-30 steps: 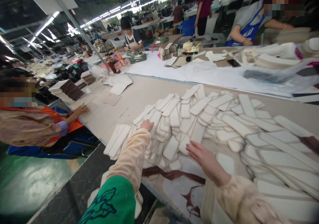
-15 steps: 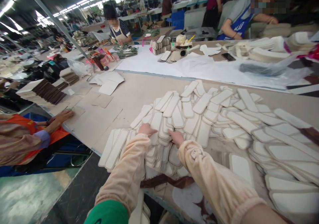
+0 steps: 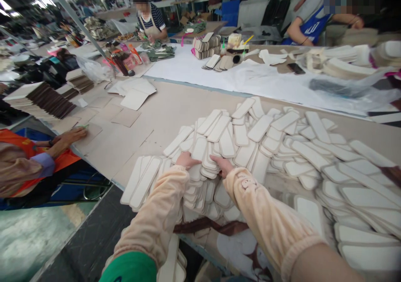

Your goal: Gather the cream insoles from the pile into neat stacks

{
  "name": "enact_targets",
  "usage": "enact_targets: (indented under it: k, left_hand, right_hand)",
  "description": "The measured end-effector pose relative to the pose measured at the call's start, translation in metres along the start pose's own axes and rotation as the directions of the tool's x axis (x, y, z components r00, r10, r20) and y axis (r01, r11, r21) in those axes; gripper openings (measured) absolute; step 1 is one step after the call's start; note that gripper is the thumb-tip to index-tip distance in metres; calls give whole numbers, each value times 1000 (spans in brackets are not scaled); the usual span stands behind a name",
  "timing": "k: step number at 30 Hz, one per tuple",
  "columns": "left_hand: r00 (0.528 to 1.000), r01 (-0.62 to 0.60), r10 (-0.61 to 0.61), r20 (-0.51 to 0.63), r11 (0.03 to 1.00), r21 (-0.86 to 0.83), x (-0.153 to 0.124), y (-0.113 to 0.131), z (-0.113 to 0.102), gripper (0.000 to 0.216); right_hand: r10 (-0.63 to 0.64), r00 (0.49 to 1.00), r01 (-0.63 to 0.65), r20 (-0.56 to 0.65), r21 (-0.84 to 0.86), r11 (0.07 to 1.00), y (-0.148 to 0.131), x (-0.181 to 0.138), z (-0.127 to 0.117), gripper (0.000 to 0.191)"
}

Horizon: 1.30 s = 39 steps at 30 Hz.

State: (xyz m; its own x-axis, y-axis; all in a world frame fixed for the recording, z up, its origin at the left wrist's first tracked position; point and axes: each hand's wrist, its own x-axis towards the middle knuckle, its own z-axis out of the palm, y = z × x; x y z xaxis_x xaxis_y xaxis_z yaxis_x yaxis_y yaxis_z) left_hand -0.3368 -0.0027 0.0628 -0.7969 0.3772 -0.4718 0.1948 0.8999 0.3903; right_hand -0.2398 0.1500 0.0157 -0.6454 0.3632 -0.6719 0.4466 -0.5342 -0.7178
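A large heap of flat cream strips with rounded ends and beige edges [image 3: 257, 127] covers the table in front of me. My left hand [image 3: 187, 160] is at the near left of the heap, one digit stretched inward over the strips and the other fingers tucked out of sight. Facing it, my right hand [image 3: 222, 165] points a digit left across the same small stack of cream strips [image 3: 209, 160]. Both hands grip this stack from its two sides; the strips partly hide the fingers. Beige sleeve covers wrap both forearms.
At left, a co-worker's hand [image 3: 73, 135] rests on the table edge near flat sheets [image 3: 125, 117]. Stacked dark-edged panels [image 3: 40, 102] stand behind. Across the white-covered table [image 3: 188, 71] are bottles, a phone [image 3: 296, 68] and two people. A brown strip [image 3: 209, 227] lies near me.
My view has tilted slightly down, so the background sits higher. Both hands stay at the same stack, with little visible movement.
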Motion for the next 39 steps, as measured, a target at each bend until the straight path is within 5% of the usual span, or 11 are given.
enact_targets:
  k: [5,11,21,27,32,37,39]
  left_hand:
    - [1000,25,-26,-7,997,-71,2,-2,2,47]
    - [998,59,-53,31,972,-229,0,-6,3,46]
    - [973,123,38,227,746,-654,-33,-28,10,38]
    - [961,194,48,274,590,-784,-54,-31,26,41]
    - [941,265,23,338,570,-777,-63,-15,31,58]
    - [1000,16,3,31,803,-596,-64,-7,43,59]
    - [999,-1,26,30,774,-633,-68,-6,48,55]
  right_hand:
    - [112,994,-112,5,67,991,-6,-13,-6,26]
    - [150,965,-193,216,192,962,-10,-39,-22,16]
    - [203,932,-276,301,225,934,4,-78,-51,20]
    - [92,908,-169,408,157,973,17,-105,-41,24]
    - [33,955,-11,294,-77,997,37,-100,-8,27]
    - [-34,981,81,192,-243,967,49,-96,4,40]
    - [-38,985,89,166,-308,947,47,-100,-1,42]
